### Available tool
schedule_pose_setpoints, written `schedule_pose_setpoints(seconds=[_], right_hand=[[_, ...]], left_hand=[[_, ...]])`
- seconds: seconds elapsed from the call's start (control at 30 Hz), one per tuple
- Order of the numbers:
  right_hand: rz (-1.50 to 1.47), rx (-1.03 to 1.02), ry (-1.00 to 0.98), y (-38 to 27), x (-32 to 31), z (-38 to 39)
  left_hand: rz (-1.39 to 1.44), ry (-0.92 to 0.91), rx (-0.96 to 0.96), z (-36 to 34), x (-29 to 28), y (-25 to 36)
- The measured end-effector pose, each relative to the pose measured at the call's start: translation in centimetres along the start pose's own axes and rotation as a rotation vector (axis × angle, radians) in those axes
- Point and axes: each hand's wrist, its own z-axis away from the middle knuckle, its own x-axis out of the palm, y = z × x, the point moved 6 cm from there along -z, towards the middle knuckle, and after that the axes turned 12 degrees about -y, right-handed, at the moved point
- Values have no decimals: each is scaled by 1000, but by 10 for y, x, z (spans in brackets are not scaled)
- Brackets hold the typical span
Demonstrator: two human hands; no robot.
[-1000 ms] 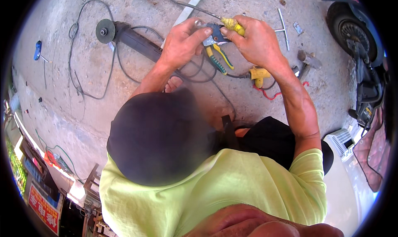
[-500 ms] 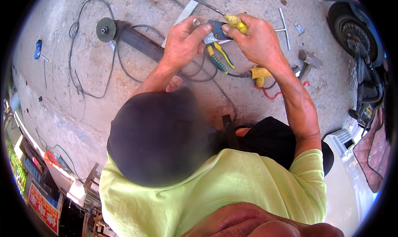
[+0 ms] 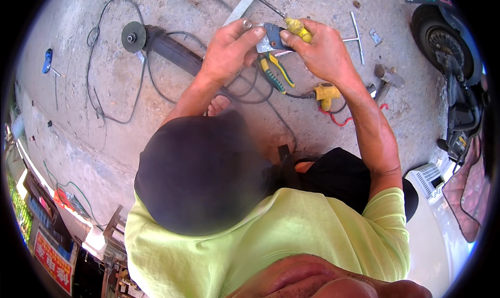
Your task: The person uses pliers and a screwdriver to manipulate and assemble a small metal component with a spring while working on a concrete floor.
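The left grip (image 3: pixel 229 50) is closed on a small silver piece (image 3: pixel 264 45); its thumb presses on top, near the edge. A dark plate (image 3: pixel 273 32) lies right against the silver piece, and I cannot tell if the two are joined. The right grip (image 3: pixel 324 48) is wrapped around the yellow handle of a screwdriver (image 3: pixel 296 27), and its thumb touches the dark plate. So both small parts sit up between the two thumbs.

To do this well, I think the left thumb should press hard enough that the parts do not slip, but leave the middle easy to see. The right thumb has two jobs, so it is best to push gently and not let the screwdriver roll. Its tip points up and away from both hands, which looks like the safe way to hold it.

The green and yellow pliers (image 3: pixel 271 75) are just below the parts. Their top end is hidden, so I cannot tell what it touches. It is good to watch that spot, so nothing bumps.

Farther out on the floor (image 3: pixel 312 123) are a yellow tool (image 3: pixel 327 92), a T-shaped bar (image 3: pixel 356 32), a hammer (image 3: pixel 394 78) and a grinder (image 3: pixel 174 53). The grinder is near the left arm, so that elbow should move with care.
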Motion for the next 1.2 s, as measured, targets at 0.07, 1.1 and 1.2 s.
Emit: schedule_pose_setpoints(seconds=[0.07,1.1,1.2], right_hand=[[-83,-4,0,7,2,-3],[-1287,147,-173,23,67,-2],[-1179,93,-59,34,70,-8]], left_hand=[[53,-2,-23,1,-4,0],[488,25,130,-6,19,-13],[611,10,113,-7,28,-16]])
